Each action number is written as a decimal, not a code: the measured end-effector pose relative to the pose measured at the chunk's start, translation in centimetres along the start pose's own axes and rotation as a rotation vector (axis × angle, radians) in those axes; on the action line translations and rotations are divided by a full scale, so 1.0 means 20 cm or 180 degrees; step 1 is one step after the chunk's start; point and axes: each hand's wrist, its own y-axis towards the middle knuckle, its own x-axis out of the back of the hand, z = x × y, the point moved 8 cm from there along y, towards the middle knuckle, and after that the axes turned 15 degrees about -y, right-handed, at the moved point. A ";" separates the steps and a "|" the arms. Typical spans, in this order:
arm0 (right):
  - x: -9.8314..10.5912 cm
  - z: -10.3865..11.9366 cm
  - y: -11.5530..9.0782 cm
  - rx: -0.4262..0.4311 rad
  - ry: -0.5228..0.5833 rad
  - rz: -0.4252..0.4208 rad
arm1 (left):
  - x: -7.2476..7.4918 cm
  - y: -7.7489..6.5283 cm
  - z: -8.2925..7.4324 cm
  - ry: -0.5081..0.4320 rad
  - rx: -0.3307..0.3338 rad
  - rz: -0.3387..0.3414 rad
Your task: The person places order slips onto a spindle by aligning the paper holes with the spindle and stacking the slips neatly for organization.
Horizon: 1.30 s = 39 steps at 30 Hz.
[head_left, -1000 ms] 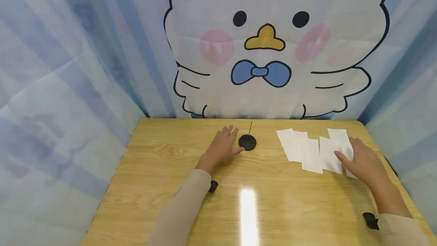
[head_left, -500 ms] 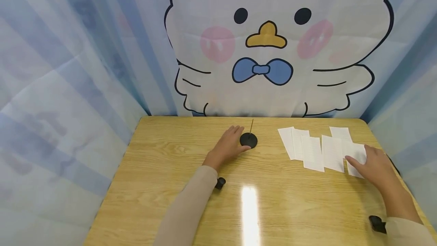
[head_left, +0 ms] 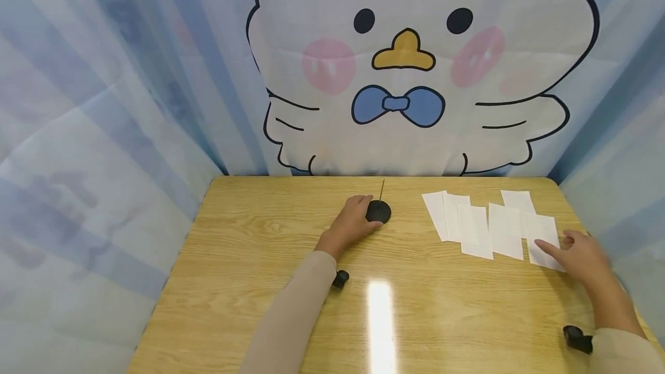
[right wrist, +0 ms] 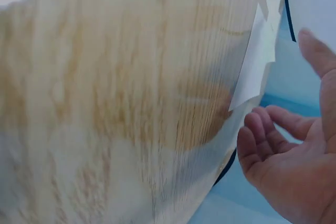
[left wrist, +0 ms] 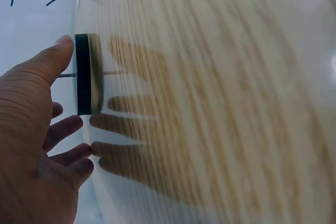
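- Black disc (head_left: pixel 380 212) flat on the wood-grained table (head_left: pixel 270 247), a thin rod (head_left: pixel 381 190) rising from it.
- Around the disc's left side curve my left hand's (head_left: pixel 351 221) thumb and fingers; whether they pinch it, I can't tell.
- Right of the disc lie white papers (head_left: pixel 475 232).
- Farther right, my relaxed right hand (head_left: pixel 588 255) holds nothing.

A bare lane of table (head_left: pixel 415 281) runs between the black disc (head_left: pixel 379 212) and the white papers (head_left: pixel 475 232) to the rear curtain (head_left: pixel 397 149). A thin rod (head_left: pixel 381 191) on the disc bars a low pass over it, the left hand (head_left: pixel 351 223) blocks its left side, and the side curtain (head_left: pixel 623 149) stands beyond the right hand (head_left: pixel 584 255).
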 end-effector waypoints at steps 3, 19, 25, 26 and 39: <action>0.00 -0.01 -0.01 -0.0024 -0.0052 -0.0053 | 0.00 0.00 -0.02 0.0053 -0.0026 -0.0063; -0.11 -0.06 0.01 -0.0264 -0.0077 0.0187 | -0.03 -0.01 -0.01 -0.0019 -0.0031 -0.0099; -0.11 -0.07 0.01 -0.0376 0.0002 0.0164 | -0.03 -0.01 -0.02 0.0006 -0.0040 -0.0083; -0.11 -0.07 0.00 -0.0371 0.0000 0.0161 | -0.03 0.00 -0.02 0.0003 -0.0036 -0.0078; -0.08 -0.04 0.00 -0.0569 0.0211 0.0332 | -0.01 -0.01 -0.04 -0.0023 0.0011 -0.0099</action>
